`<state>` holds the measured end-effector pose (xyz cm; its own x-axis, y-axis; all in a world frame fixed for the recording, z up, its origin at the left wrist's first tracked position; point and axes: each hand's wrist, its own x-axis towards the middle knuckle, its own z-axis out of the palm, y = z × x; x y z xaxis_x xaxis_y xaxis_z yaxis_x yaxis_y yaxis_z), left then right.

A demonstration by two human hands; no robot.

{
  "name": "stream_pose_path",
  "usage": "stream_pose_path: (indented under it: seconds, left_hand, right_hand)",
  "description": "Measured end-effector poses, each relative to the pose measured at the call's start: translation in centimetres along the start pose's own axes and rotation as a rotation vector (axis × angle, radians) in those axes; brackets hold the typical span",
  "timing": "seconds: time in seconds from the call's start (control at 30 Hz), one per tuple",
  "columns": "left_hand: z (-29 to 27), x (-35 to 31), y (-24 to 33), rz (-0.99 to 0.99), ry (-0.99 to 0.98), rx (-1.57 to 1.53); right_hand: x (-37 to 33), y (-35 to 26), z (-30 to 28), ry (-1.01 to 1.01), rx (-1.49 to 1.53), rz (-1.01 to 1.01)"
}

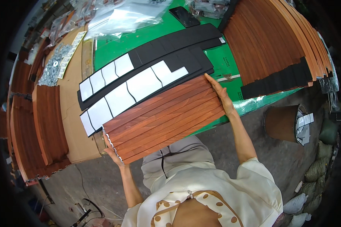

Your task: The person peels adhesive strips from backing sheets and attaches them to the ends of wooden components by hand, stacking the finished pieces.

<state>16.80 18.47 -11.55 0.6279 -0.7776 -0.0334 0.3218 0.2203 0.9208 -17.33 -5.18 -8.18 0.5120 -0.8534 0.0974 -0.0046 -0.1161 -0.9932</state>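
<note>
A: Where are the wooden slats (165, 117) sitting?

B: They're lying side by side in one broad bundle, slanting across the near edge of the bench (219, 58). I can't tell whether the underside is touching it.

A: How are they likely to handle?

B: I'm guessing each slat is stiff and fairly light, while the bundle is adding up to some weight. Nothing visible is binding them across the top, and the smooth faces are looking ready to slide, so a middle slat could be slipping out if pressure eases. The left end is showing a whitish, jagged edge, which may be chipping more easily. I'm favouring both ends, squeezing evenly.

A: And the fingers?

B: The left hand (114, 154) is clamping the end toward the bench's left, its fingers partly hidden by the wood. The right hand (225, 99) is clamping the opposite end, fingers reaching along it toward the far corner. So the slats are lying between both sets of fingers, and the black strips (166, 41) are resting on the bench, beyond its near edge.
</note>
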Motion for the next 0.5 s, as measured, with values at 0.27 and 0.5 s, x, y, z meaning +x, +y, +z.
stream_pose_path:
  seconds: [0.27,0.5]
  left_hand:
    - [-0.6,0.0,0.0,0.034,0.101,-0.005]
    - [1.6,1.2,0.0,0.043,0.15,0.142]
  right_hand:
    - [0.9,-0.3,1.1,-0.024,-0.1,-0.013]
    - [0.4,3.4,-2.0,0.03,0.054,-0.089]
